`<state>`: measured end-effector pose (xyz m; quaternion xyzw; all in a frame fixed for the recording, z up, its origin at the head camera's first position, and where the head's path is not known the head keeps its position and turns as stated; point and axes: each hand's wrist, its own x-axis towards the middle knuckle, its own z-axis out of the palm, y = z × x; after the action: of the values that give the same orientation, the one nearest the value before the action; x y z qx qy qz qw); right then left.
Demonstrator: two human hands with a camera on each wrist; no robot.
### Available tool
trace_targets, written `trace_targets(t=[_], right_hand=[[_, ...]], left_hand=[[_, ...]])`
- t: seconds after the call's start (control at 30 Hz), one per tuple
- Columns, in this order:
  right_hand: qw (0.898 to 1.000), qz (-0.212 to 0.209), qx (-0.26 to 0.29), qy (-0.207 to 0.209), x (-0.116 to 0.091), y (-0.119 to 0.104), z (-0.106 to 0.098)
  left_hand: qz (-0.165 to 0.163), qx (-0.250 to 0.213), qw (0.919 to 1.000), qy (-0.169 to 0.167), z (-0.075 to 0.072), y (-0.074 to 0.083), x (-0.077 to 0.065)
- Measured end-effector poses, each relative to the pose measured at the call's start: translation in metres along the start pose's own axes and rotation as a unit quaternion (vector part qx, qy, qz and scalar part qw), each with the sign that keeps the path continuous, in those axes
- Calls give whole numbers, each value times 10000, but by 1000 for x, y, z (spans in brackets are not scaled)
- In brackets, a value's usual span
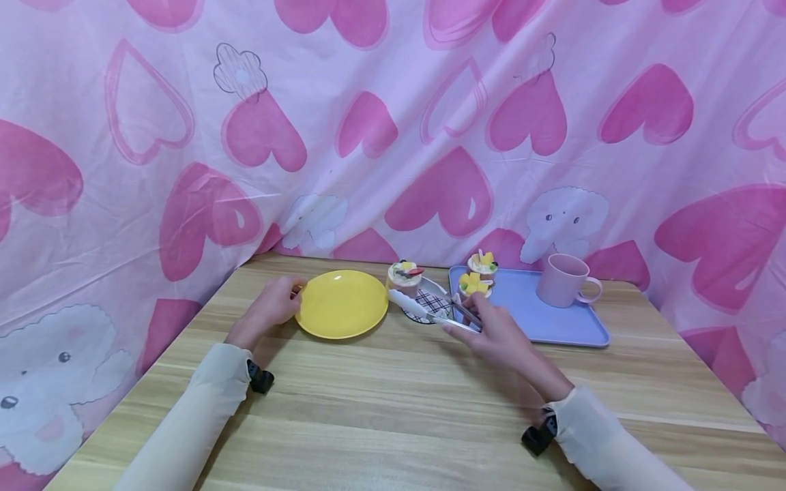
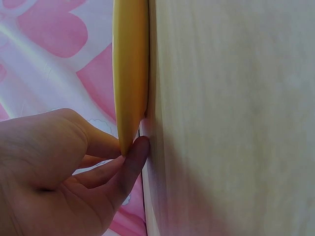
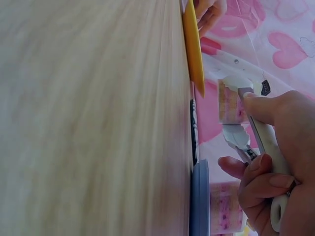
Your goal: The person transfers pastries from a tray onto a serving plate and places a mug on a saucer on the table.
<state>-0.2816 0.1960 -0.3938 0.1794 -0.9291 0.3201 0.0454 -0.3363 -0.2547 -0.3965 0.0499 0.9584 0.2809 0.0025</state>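
My left hand (image 1: 276,300) pinches the rim of a yellow plate (image 1: 342,305) at its left side, thumb above and fingers beneath, as the left wrist view shows. In my right hand (image 1: 494,331) I hold metal tongs with pale tips (image 1: 410,304). Between those tips is a small round layered cake (image 3: 228,104) topped with cream and fruit. The right wrist view shows the cake raised off the surface, near the yellow plate's right edge. Below the tongs lies a black-and-white patterned plate (image 1: 433,308), partly covered by them.
A lavender tray (image 1: 540,324) stands on the right with a pink mug (image 1: 560,281) and two more fruit-topped cakes, one at the back (image 1: 482,264) and one in front (image 1: 475,284). The wooden table (image 1: 381,409) ends against a pink heart-patterned curtain (image 1: 368,170).
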Motion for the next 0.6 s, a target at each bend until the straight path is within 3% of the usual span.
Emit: trace_targets(t=[0.6], right_hand=[[9996, 4, -24, -293, 8, -6, 11]], left_hand=[[10, 27, 10000, 16, -1, 1, -1]])
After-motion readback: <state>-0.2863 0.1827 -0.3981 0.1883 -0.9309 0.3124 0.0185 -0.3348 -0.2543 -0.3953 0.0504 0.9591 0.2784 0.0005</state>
